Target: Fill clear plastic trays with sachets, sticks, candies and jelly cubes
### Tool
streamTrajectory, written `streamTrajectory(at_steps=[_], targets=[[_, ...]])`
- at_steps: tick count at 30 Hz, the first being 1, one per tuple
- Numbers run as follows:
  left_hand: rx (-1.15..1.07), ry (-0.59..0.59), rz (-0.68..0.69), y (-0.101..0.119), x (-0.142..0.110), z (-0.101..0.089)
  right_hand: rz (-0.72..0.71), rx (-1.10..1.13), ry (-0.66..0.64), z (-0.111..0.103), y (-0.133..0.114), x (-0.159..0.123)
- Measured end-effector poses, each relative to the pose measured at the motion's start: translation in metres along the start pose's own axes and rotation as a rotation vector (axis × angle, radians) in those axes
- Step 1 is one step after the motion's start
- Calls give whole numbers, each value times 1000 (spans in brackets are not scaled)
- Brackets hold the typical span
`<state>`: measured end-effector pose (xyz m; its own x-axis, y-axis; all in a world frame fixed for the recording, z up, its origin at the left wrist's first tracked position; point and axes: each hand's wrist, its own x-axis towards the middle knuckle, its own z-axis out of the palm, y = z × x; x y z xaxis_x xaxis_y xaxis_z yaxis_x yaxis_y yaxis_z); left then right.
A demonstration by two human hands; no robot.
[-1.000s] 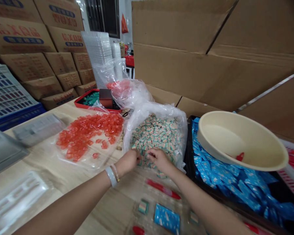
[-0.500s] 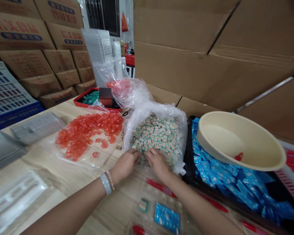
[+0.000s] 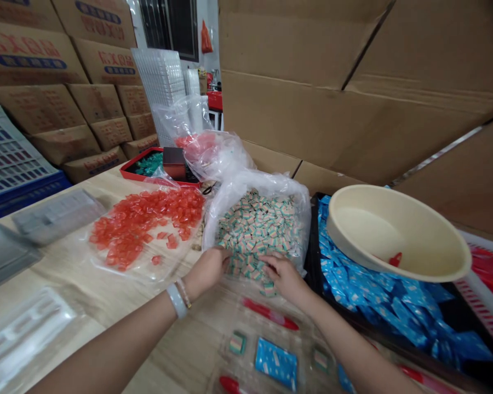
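Note:
A clear plastic bag liner (image 3: 302, 200), spread open, holds a heap of small striped blocks (image 3: 263, 219) in peach, white and green. At its near left edge is my left hand (image 3: 208, 269), fingers closed together; what they hold, if anything, is hidden. My right hand (image 3: 286, 278) reaches over the near right edge of the heap, fingers stretched and slightly apart. Below it, a few striped blocks (image 3: 267, 289) lie at the bag's lip. In front, a clear tray (image 3: 246, 371) holds a red pen-shaped piece (image 3: 269, 313), a striped block (image 3: 237, 343) and a blue packet (image 3: 276, 363).
Red translucent pieces (image 3: 148, 219) lie on plastic at left. A red tray (image 3: 137, 175) with green pieces stands behind. At right, a cream basin (image 3: 394, 230) rests over blue packets (image 3: 353, 284) in a black tray. Cardboard boxes (image 3: 312, 120) wall the back.
My right hand has moved right and its fingers have come apart from the left hand. Striped blocks now show at the bag's near lip. My left hand has shifted slightly left.

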<state>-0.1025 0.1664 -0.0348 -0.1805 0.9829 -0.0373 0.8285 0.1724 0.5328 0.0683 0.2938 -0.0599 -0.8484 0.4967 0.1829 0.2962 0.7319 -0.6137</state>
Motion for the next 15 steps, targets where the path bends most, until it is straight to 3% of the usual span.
streamTrajectory(at_steps=[6, 10, 15], targets=[[50, -72, 72, 2, 14, 6, -1, 50, -91, -3, -3, 2], [105, -97, 52, 3, 11, 12, -58, 4, -60, -9, -3, 22], [109, -82, 23, 3, 4, 12, 29, -72, -55, -7, -3, 51]])
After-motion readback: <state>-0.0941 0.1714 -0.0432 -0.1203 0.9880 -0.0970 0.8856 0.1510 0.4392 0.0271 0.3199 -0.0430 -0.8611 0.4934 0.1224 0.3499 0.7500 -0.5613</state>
